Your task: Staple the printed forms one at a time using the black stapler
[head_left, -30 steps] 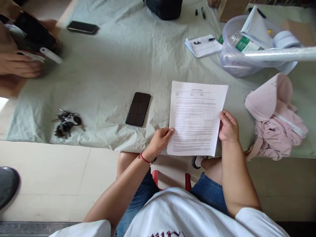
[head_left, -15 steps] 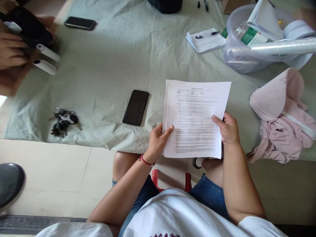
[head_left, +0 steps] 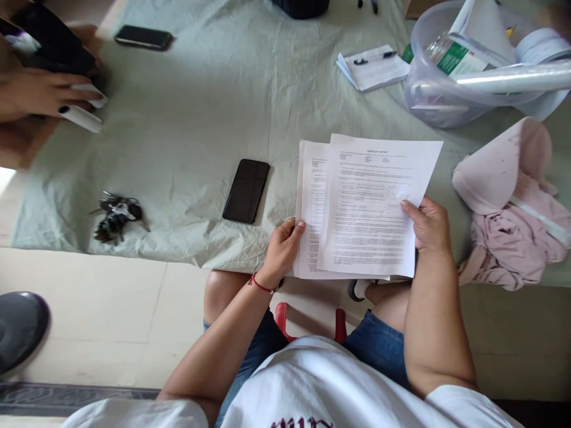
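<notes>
Seated at the near edge of a table draped in a wrinkled pale green cloth (head_left: 214, 119). Left hand (head_left: 282, 249) closed around the left margin of the lower sheets (head_left: 310, 226), thumb on top, fingers hidden beneath. Right hand (head_left: 430, 226) pinching the right edge of the top printed sheet (head_left: 375, 205), thumb pressed on its face, the page shifted right and slightly tilted over the sheets below, both overhanging the near table edge. Red string bracelet (head_left: 263, 288) on the left wrist. Just left of the papers, a black phone (head_left: 247, 190) lying face up on the cloth; farther left, a bunch of keys (head_left: 116, 216) near the cloth's near edge. At the far left, another person's hand (head_left: 40, 92) resting on white cylindrical items (head_left: 82, 116), with a second dark phone (head_left: 143, 37) beyond. Far centre-right, a small notepad with a pen (head_left: 375, 66) on it. To the far right, a clear plastic tub (head_left: 446, 89) holding a green-labelled bottle, papers and a roll. Near right, a crumpled pink garment (head_left: 508, 202) on the cloth, just beside the right hand but apart from the sheets.
</notes>
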A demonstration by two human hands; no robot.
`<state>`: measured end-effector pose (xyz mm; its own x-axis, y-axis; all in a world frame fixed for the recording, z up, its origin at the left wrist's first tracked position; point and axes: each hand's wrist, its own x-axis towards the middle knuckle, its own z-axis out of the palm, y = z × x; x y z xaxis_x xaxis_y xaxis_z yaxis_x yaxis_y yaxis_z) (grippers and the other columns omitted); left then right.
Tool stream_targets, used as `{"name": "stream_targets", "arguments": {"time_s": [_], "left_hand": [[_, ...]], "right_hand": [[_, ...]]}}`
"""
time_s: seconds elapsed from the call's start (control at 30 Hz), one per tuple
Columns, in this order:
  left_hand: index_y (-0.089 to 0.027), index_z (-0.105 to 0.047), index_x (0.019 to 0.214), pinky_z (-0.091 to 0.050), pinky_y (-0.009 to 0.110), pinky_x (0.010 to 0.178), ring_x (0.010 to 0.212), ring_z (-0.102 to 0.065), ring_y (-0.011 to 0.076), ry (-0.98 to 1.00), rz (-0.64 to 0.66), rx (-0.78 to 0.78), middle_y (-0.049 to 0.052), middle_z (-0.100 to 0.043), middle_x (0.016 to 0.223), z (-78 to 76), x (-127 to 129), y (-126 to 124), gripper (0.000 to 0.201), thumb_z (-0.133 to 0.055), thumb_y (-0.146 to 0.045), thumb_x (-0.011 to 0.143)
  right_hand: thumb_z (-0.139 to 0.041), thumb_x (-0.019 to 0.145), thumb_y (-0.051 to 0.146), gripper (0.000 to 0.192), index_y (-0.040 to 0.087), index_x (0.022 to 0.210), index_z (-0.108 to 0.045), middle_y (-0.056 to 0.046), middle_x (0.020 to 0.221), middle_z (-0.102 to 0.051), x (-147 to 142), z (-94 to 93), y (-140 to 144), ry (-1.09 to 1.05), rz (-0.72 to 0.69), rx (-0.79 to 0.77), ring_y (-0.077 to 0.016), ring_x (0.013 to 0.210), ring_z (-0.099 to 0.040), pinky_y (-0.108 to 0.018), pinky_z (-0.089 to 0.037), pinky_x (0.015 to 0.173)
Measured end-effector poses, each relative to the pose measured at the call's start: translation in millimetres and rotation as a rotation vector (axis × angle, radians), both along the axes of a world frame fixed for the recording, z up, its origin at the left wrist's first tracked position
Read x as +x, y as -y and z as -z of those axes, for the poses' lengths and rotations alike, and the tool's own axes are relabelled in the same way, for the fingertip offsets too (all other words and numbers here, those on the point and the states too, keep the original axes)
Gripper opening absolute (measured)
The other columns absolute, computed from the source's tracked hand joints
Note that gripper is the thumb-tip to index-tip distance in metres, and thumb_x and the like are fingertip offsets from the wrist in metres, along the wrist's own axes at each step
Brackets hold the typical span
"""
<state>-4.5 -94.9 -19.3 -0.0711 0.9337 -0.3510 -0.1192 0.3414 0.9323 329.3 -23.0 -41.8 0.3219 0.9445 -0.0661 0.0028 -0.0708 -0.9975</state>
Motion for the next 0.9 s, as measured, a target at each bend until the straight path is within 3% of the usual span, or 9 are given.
{"name": "stream_targets", "arguments": {"time_s": [0.17,0.5,0.9], "left_hand": [[-0.023,-0.051,0.074,-0.037,0.029,0.063,0.068,-0.044,0.0138,-0.019,-0.002,0.020,-0.003,-0.049,0.072,0.0,-0.5,0.7,0.051,-0.082,-0.060,0.090],[-0.023,-0.052,0.077,-0.041,0.029,0.066,0.074,-0.049,0.0154,0.026,-0.021,0.000,-0.001,-0.053,0.078,1.3,-1.9,1.2,0.051,-0.082,-0.062,0.089],[-0.023,-0.056,0.078,-0.042,0.029,0.065,0.072,-0.051,0.0157,0.018,-0.038,0.009,-0.001,-0.056,0.078,2.4,-0.9,1.5,0.047,-0.083,-0.059,0.090]], "right_hand": [[-0.105,0.061,0.043,0.044,0.023,0.096,-0.087,-0.004,0.098,-0.088,6.5,-4.3,-3.9,-0.056,0.088,0.000,-0.0256,0.084,-0.079,-0.044,-0.066,0.091],[-0.099,0.061,0.035,0.040,0.021,0.096,-0.085,-0.005,0.095,-0.087,18.3,-4.6,-8.0,-0.042,0.166,0.032,-0.0265,0.085,-0.079,-0.043,-0.065,0.090],[-0.102,0.057,0.039,0.044,0.022,0.094,-0.085,-0.004,0.092,-0.087,21.6,-4.1,-9.3,-0.025,0.088,-0.043,-0.0256,0.081,-0.078,-0.043,-0.065,0.087]]}}
